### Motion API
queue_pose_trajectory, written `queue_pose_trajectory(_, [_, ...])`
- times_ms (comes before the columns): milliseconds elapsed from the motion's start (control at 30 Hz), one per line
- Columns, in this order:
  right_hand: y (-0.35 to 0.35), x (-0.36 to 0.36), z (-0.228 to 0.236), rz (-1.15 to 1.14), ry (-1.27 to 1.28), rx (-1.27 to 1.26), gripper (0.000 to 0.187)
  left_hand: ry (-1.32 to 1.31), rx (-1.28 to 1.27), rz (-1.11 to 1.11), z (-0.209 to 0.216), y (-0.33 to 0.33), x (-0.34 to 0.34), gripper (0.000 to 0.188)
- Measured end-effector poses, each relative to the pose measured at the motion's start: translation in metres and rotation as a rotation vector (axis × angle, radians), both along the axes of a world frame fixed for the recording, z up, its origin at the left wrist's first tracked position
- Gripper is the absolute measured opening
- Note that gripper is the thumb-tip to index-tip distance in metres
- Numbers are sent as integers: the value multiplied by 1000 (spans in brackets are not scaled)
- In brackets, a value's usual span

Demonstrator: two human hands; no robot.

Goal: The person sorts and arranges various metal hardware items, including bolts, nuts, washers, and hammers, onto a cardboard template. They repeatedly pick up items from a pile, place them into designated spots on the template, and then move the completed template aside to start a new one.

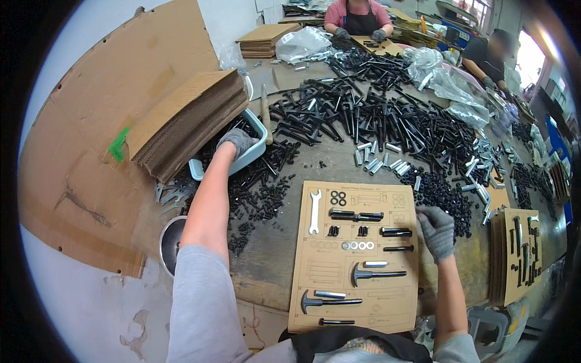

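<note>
Nearest you, the cardboard sheet (396,316) lies flat on the table, carrying a bolt (336,322), two hammer-shaped pieces (378,274), silver tubes (330,295), washers (362,245) and a wrench (315,212). Several printed outlines have nothing on them, so a part could be missed if you judge by a glance.

Your right hand (436,228) is just beside the sheet's right edge, fingers bent inward; whether they pinch anything, you can't tell from here. A brush of that glove against the edge could jog the sheet and roll the tubes out of place. The nut pile (445,199) sits close beyond, and strays could get swept onto the sheet.

Farther left, your left hand (238,142) reaches into the blue tub (245,158). Its fingertips are hidden, so their grip can't be told. The cardboard stack (187,115) leans over the tub; a bump from your forearm could tip it.

Beyond spreads a tangled heap of black pieces (363,115), where pulling one might drag others along.
</note>
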State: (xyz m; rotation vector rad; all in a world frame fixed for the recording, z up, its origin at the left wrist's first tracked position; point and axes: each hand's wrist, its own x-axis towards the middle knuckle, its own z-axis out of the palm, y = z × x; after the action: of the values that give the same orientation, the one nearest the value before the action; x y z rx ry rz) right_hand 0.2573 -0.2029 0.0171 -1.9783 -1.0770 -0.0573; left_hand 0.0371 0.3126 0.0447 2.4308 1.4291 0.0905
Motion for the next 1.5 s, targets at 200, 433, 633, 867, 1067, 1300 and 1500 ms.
queue_pose_trajectory(200, [-70,-8,-5,-171,392,57,14,-478,-24,62,6,-3,-3,33])
queue_pose_trajectory(433, [-48,-37,12,-71,284,161,17,-1177,-714,-279,64,-130,-13,14])
queue_pose_trajectory(633, [0,-77,45,237,552,272,31,-1116,-938,-405,54,-273,-10,27])
queue_pose_trajectory(867, [-48,-101,34,398,191,-70,16,-850,-880,-485,0,-396,-45,28])
queue_pose_trajectory(1067, [-117,-103,-16,274,-129,-379,14,-513,-198,-591,-22,-412,-80,20])
queue_pose_trajectory(1300, [-119,-109,-20,201,-82,-270,26,-405,69,-696,-21,-429,-72,18])
queue_pose_trajectory(1500, [-117,-108,-22,199,-84,-310,20,-364,138,-598,-27,-405,-100,15])
